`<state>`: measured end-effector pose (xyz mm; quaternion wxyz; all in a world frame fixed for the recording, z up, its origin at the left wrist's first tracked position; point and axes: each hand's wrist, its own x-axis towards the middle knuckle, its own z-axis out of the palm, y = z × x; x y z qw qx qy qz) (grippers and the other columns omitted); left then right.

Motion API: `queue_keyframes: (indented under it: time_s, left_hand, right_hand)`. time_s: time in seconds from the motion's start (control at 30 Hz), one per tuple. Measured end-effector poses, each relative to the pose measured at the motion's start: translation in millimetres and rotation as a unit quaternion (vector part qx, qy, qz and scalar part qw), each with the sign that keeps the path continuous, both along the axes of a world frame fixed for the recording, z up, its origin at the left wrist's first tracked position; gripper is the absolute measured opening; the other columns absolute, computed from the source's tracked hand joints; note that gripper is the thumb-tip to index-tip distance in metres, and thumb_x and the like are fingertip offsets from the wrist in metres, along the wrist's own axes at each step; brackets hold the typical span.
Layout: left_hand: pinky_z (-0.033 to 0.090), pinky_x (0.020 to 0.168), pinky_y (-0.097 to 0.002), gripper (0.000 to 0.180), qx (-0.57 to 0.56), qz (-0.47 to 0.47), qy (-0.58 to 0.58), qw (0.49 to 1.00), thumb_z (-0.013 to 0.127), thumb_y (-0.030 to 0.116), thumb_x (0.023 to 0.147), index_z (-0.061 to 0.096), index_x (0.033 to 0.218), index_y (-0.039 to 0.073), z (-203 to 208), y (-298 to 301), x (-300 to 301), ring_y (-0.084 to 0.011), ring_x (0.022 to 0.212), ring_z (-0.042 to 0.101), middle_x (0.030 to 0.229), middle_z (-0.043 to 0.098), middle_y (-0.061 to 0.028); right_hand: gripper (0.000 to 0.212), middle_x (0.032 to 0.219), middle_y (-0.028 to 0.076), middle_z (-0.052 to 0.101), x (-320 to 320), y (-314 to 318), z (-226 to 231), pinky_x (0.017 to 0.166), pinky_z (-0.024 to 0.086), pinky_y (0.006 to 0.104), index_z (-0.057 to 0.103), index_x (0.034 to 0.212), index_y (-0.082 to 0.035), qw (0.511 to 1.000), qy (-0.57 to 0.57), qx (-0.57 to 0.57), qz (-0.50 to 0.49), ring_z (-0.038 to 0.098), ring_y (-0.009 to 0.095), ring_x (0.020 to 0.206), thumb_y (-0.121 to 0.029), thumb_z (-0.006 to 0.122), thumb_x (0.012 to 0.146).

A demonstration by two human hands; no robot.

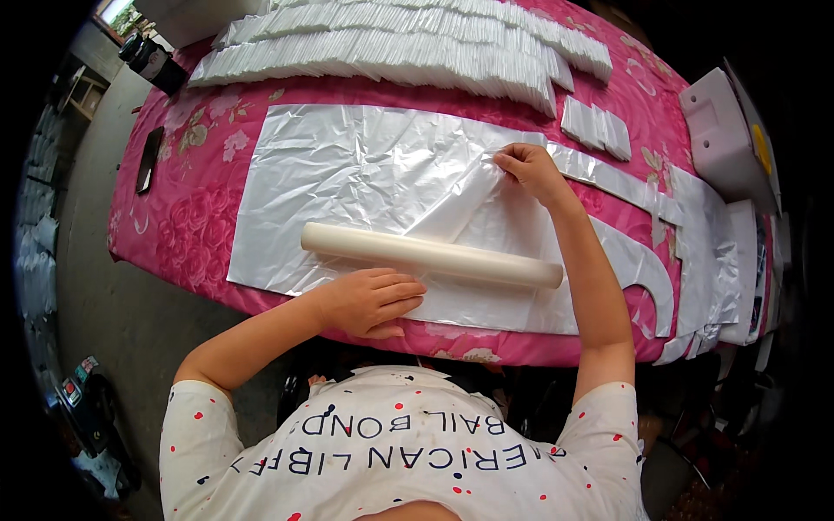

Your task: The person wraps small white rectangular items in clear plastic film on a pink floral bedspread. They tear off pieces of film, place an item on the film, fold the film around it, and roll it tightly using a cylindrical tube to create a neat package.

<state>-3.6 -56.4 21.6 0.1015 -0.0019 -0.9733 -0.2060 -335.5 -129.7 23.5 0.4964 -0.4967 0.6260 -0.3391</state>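
Note:
A flat stack of thin white plastic bags [317, 165] lies before me, its handle ends toward the right. Across it rests a cream-coloured roller tube [434, 253], slightly slanted. My right hand [530, 168] pinches the top bag near the far edge, thumb and fingers closed. From that pinch a folded flap [460, 201] of film runs down toward the tube. My left hand [373, 302] lies palm down on the bags' near edge, just below the tube, with its fingers stretched out. It holds nothing that I can see.
Long rows of folded white bags [373, 65] stand at the back, with a small bundle [598, 128] beside them. A phone-like dark object [149, 161] and a dark jar [154, 65] sit left on the pink floral tablecloth [204, 217]. A white box [723, 122] stands right.

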Motion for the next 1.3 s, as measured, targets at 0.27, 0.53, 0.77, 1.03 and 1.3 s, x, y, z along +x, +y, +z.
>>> queue_keyframes:
  time_s: [0.27, 0.53, 0.77, 1.03, 1.3]
  left_hand:
    - [0.015, 0.111, -0.0428, 0.082, -0.012, 0.063, -0.098, 0.993, 0.04, 0.059, 0.084, 0.032, 0.133, -0.007, -7, 19, 3, -0.032, 0.135, 0.024, 0.142, 0.028, -0.0217]
    - [0.018, 0.109, -0.044, 0.084, -0.028, 0.131, -0.095, 0.986, 0.043, 0.059, 0.082, 0.032, 0.134, -0.006, -16, 58, -11, -0.0309, 0.134, 0.025, 0.142, 0.029, -0.0202]
    - [0.015, 0.109, -0.0461, 0.089, -0.021, 0.212, -0.071, 0.974, 0.044, 0.062, 0.079, 0.033, 0.133, -0.008, -25, 85, -31, -0.0339, 0.134, 0.024, 0.141, 0.029, -0.0234]
    - [0.012, 0.11, -0.0461, 0.093, -0.04, 0.227, -0.101, 0.968, 0.046, 0.063, 0.077, 0.027, 0.136, -0.007, -22, 97, -40, -0.0327, 0.136, 0.018, 0.145, 0.022, -0.022]
    - [0.013, 0.11, -0.045, 0.085, 0.02, 0.108, -0.114, 0.987, 0.056, 0.046, 0.076, 0.026, 0.137, -0.004, -2, 60, -26, -0.0279, 0.138, 0.017, 0.147, 0.02, -0.0176]
  right_hand:
    - [0.021, 0.069, -0.004, 0.056, -6, -5, -3, 0.053, 0.037, 0.0181, 0.065, 0.09, -0.002, 0.998, 0.049, 0.026, 0.018, 0.046, 0.004, 0.06, -0.023, 0.062, 0.086]
    - [0.056, 0.107, 0.01, 0.058, -8, 21, 31, 0.069, 0.046, 0.0243, 0.049, 0.126, -0.002, 0.997, 0.054, -0.026, -0.056, 0.057, 0.011, 0.072, -0.038, 0.061, 0.085]
    - [0.047, 0.121, 0.015, 0.052, 97, 126, 29, 0.093, 0.04, 0.0386, 0.052, 0.123, -0.008, 0.926, 0.265, -0.21, 0.169, 0.051, 0.031, 0.107, -0.02, 0.064, 0.079]
    - [0.055, 0.109, 0.01, 0.056, 50, 126, 8, 0.085, 0.041, 0.0392, 0.051, 0.125, -0.01, 0.843, 0.458, -0.278, 0.04, 0.054, 0.027, 0.097, -0.006, 0.065, 0.072]
    - [0.055, 0.107, 0.01, 0.058, -10, 139, 23, 0.086, 0.042, 0.0392, 0.051, 0.125, -0.009, 0.884, 0.408, -0.226, -0.029, 0.055, 0.029, 0.095, -0.005, 0.065, 0.073]
